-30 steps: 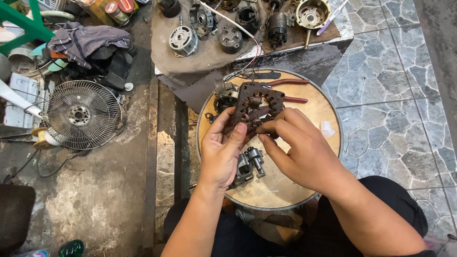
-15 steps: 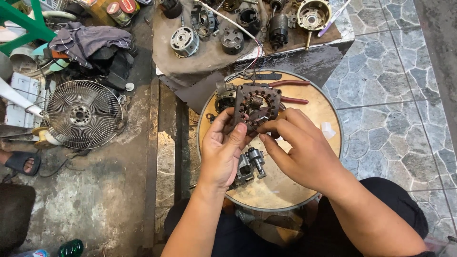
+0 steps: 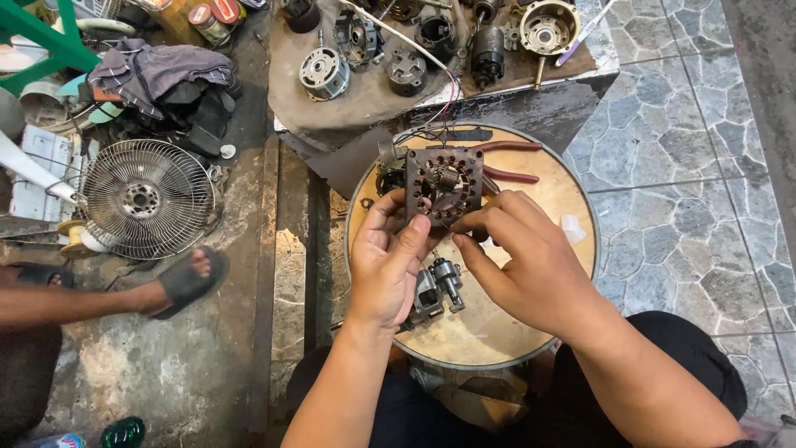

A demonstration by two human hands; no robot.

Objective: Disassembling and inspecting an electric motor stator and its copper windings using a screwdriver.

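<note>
I hold a square fan motor stator (image 3: pixel 444 184) with copper windings above a round wooden tabletop (image 3: pixel 554 187). My left hand (image 3: pixel 386 265) grips its lower left corner, thumb up against the frame. My right hand (image 3: pixel 524 259) pinches its lower right edge with the fingertips. Thin wires run from the stator's top toward the bench behind. Under my hands on the tabletop lies a small grey metal motor part with a shaft (image 3: pixel 438 284).
Red-handled pliers (image 3: pixel 506 162) lie on the tabletop behind the stator. A low bench (image 3: pixel 431 75) holds several motor housings and rotors. A fan grille (image 3: pixel 145 199) sits left on the floor. Another person's sandalled foot (image 3: pixel 178 280) stands below it. Stone tiles lie right.
Another person's leg and sandalled foot have stepped into view at the left beside the fan grille. My hands have turned the stator slightly while keeping their grip.
</note>
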